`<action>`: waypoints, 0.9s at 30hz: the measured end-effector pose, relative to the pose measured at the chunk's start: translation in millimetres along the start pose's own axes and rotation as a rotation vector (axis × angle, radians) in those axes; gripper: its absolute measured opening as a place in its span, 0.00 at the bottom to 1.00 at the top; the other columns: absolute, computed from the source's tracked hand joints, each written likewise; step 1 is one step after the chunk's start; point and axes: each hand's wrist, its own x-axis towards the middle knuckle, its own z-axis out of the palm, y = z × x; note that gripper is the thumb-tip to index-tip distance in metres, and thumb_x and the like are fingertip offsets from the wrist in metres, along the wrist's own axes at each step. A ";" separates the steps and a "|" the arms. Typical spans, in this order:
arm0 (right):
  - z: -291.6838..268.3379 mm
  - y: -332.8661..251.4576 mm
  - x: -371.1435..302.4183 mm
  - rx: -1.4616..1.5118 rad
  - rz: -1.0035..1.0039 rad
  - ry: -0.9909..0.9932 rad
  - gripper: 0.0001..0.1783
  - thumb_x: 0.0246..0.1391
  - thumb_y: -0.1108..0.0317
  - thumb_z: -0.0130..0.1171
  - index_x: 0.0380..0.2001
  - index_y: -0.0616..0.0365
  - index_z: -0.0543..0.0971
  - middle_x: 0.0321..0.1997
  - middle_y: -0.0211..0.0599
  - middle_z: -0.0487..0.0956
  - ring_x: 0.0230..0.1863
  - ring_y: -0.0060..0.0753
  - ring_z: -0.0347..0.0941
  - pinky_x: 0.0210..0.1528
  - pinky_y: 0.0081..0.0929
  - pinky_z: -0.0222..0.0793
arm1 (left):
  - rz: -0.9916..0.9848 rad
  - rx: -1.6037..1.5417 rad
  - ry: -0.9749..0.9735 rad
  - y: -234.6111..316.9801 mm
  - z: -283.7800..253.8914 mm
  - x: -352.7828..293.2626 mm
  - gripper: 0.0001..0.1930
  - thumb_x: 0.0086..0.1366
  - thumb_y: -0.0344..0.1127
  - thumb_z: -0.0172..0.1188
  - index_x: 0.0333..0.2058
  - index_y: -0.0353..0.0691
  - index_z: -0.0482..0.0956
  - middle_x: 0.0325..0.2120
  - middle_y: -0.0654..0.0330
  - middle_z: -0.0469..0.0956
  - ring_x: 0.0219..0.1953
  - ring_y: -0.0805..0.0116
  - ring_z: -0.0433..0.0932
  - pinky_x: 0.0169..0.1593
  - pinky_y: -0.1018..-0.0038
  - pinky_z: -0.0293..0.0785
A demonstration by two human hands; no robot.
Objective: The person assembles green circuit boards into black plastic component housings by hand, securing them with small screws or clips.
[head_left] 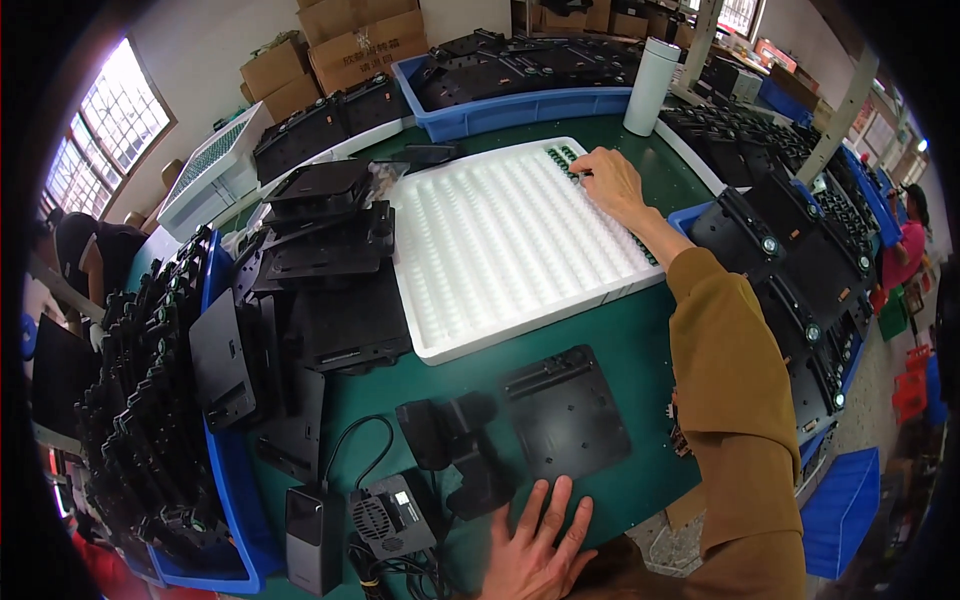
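Observation:
My right hand (612, 182) reaches far out over a large white foam tray (500, 250) with many rows of small pockets. Its fingertips pinch at small green parts (560, 157) that sit in the tray's far right corner. My left hand (540, 545) lies flat with fingers spread on the green table near the front edge, touching the near edge of a square black plastic plate (565, 410). A black bracket-like fixture (460, 440) stands just left of that plate.
Stacks of black plastic housings (335, 250) lie left of the tray. Blue bins (220, 440) full of black parts line the left, back and right. A white cylinder (650, 85) stands at the back. A small black fan unit (392, 515) with cables sits front left. Other people work at far left and right.

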 end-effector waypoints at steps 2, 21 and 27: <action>2.5 0.9 2.3 -0.025 -0.032 0.007 0.12 0.49 0.74 0.62 0.37 0.51 0.86 0.42 0.39 0.81 0.47 0.44 0.75 0.50 0.40 0.72 | 0.039 -0.048 0.012 1.1 -4.0 -1.9 0.36 0.57 0.48 0.66 0.62 0.40 0.67 0.66 0.44 0.59 0.66 0.45 0.59 0.64 0.42 0.54; -27.3 3.3 9.0 0.411 0.123 0.098 0.13 0.45 0.68 0.68 0.38 0.51 0.85 0.35 0.37 0.85 0.39 0.36 0.82 0.45 0.32 0.75 | -0.005 -0.061 0.003 -0.8 1.5 0.3 0.37 0.48 0.50 0.71 0.58 0.48 0.73 0.65 0.49 0.63 0.65 0.50 0.63 0.63 0.44 0.53; -91.8 -63.6 -62.8 0.886 0.152 -0.239 0.16 0.53 0.75 0.62 0.47 0.63 0.82 0.29 0.25 0.78 0.31 0.16 0.72 0.37 0.15 0.71 | 0.004 -0.062 0.054 -6.7 3.8 -2.3 0.38 0.49 0.47 0.72 0.59 0.45 0.72 0.66 0.48 0.62 0.67 0.48 0.60 0.64 0.43 0.53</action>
